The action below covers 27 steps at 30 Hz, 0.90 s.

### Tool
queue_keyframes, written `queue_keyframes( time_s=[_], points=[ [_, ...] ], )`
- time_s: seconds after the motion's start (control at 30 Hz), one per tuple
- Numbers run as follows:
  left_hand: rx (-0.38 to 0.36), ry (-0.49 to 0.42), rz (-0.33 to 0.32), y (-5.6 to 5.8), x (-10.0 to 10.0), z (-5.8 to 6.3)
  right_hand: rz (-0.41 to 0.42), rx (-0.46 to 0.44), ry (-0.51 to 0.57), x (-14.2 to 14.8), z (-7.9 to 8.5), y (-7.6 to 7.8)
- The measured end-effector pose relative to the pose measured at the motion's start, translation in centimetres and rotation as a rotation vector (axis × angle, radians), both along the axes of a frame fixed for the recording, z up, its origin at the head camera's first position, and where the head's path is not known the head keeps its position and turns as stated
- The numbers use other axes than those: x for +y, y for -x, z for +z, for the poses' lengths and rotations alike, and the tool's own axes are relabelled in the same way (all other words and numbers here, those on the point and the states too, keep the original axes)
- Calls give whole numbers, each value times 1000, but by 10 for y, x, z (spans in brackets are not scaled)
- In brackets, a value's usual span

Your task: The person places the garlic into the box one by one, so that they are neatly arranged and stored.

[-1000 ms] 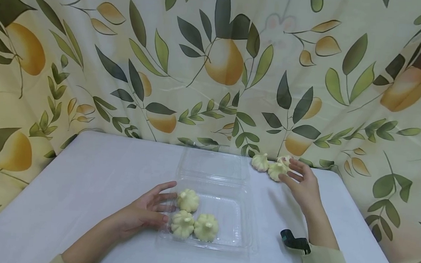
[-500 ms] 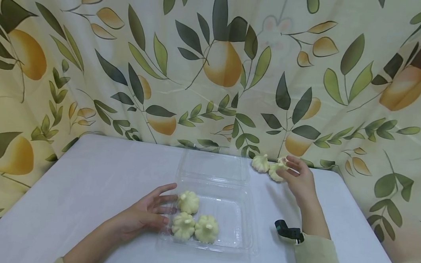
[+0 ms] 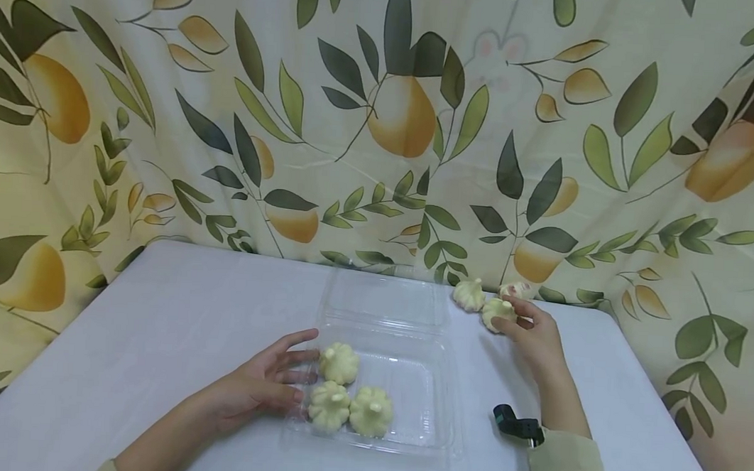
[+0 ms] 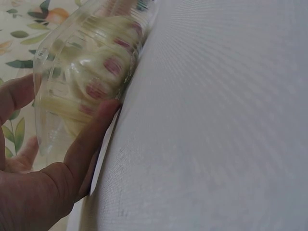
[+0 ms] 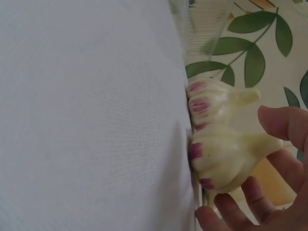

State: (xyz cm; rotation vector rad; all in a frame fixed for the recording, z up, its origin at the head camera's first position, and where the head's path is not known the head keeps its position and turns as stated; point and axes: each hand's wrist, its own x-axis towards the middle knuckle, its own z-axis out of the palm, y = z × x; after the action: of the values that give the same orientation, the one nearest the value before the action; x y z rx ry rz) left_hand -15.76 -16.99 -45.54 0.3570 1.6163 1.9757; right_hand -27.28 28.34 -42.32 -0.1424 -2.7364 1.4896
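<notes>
A person's two bare hands work over a white-covered bench (image 3: 175,310), with a fruit-print curtain (image 3: 278,166) behind it. The step in hand appears to be reaching for a garlic bulb. The right hand (image 3: 538,338) is at the far right of the bench, its thumb and fingers spread around the neck of the front bulb (image 3: 494,311) in a loose group of three; whether they touch it is hard to tell, but they do not look closed on it. Just beside that one are the left bulb (image 3: 468,295) and, behind, a pinkish back bulb (image 3: 518,290). Getting a hold would call for bringing thumb and fingertips together on the neck. Nearer the person, a clear plastic container (image 3: 410,394) lies open, its lid (image 3: 383,298) folded back away from the person. Inside are three bulbs (image 3: 370,411), two along the left wall and one to their right at the near side. The left hand (image 3: 263,379) rests against that left wall, fingers parted.
</notes>
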Motion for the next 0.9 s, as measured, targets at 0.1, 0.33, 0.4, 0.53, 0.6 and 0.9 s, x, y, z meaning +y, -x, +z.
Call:
queue_keyframes(
  time_s=[0.1, 0.33, 0.4, 0.53, 0.6, 0.9],
  points=[
    [-5, 3, -2, 0, 1, 1, 4, -21, 6, 1, -1, -1],
    [-7, 5, 1, 1, 1, 2, 46, -48, 28, -1, -2, -1],
    [-5, 6, 0, 0, 2, 2, 58, -40, 26, -2, -2, -1],
    [-6, 6, 1, 0, 2, 2, 74, -28, 17, -4, -2, -1],
    [-6, 6, 1, 0, 2, 3, 76, -30, 10, -4, -2, -1],
    [-9, 3, 6, -1, 2, 3, 83, -11, -15, -7, -5, -2]
  ],
)
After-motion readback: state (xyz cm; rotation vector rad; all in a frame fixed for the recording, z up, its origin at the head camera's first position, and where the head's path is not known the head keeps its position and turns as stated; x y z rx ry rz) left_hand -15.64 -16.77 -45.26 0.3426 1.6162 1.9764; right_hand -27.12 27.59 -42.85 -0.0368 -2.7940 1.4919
